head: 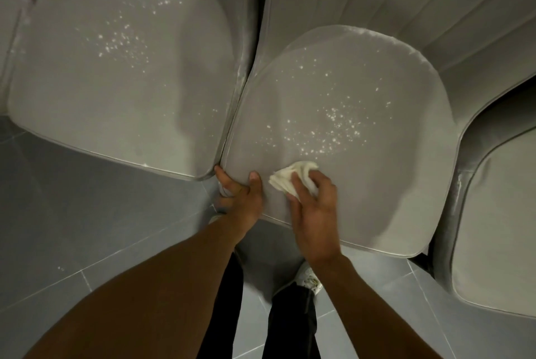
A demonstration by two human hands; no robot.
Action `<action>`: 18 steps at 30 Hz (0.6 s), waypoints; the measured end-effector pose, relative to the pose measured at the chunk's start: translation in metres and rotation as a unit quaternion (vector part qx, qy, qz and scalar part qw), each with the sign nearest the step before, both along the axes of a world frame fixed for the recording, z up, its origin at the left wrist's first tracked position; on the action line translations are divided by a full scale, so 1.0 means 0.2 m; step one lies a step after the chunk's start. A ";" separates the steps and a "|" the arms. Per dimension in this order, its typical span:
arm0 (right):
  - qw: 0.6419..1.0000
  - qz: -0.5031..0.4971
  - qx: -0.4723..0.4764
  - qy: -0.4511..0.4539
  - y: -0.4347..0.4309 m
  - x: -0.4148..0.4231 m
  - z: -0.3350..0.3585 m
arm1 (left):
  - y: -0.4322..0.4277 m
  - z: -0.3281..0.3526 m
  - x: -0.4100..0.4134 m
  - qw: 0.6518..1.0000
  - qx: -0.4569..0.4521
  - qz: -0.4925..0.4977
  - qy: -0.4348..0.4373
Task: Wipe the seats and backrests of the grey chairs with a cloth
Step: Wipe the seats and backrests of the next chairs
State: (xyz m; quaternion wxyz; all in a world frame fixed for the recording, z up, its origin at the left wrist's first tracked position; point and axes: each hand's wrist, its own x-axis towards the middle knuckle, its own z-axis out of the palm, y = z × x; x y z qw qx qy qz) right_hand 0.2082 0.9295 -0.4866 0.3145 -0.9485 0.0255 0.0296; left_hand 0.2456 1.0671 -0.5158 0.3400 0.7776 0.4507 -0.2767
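— Where's the cloth (pixel 290 175)?
— Under the right hand (pixel 314 213), on the front of the middle seat (pixel 377 184). The left hand (pixel 243 199) grips that seat's front-left corner, just beside it.
— Around them?
— Specks (pixel 333 132) lie just beyond the right hand. A second seat (pixel 116 83) lies left of the left hand, a third seat (pixel 499 228) well right.

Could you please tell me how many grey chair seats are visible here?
3: the left seat, the middle seat under the cloth, and the right seat, cut off by the frame. More may lie outside view.
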 end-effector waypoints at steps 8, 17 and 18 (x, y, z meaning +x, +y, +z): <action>0.995 0.089 -0.042 0.002 -0.28 -0.07 0.01 | 0.02 0.02 0.00 1.000 -0.021 -0.010 0.010; 1.000 0.008 0.009 -0.004 -0.09 0.00 0.01 | -0.01 0.05 0.00 1.000 -0.024 -0.001 0.016; 1.000 0.005 0.023 -0.018 -0.04 0.05 0.01 | -0.01 0.05 0.00 1.000 -0.020 -0.009 0.012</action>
